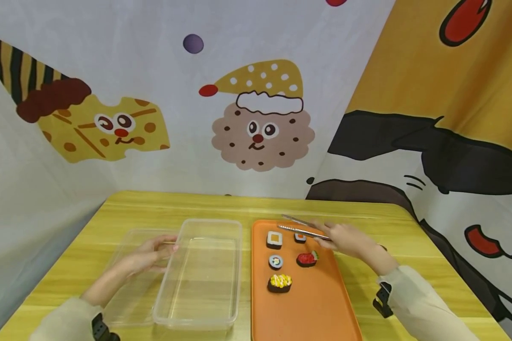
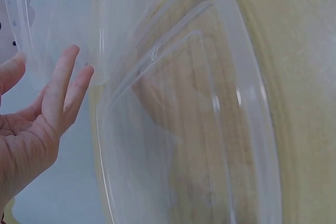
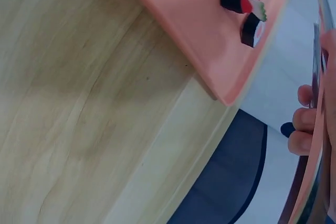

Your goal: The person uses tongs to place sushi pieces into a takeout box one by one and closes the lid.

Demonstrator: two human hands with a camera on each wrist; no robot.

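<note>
My right hand (image 1: 345,239) holds metal tongs (image 1: 300,230) above the far end of an orange tray (image 1: 307,312). The tong tips stand apart, with nothing between them. Beneath the tongs lies a small sushi roll (image 1: 300,238) with an orange centre, partly covered. Nearby on the tray are a square roll (image 1: 274,240), a round roll (image 1: 275,262), a red-topped sushi piece (image 1: 307,259) and a yellow-topped one (image 1: 279,283). My left hand (image 1: 151,253) is at the left wall of a clear plastic box (image 1: 205,270), its fingers extended in the left wrist view.
A clear lid (image 1: 128,303) lies on the wood-grain table (image 1: 187,204) left of the box, partly under my left forearm. The tray stands just right of the box. A printed cartoon cloth (image 1: 153,57) hangs behind the table.
</note>
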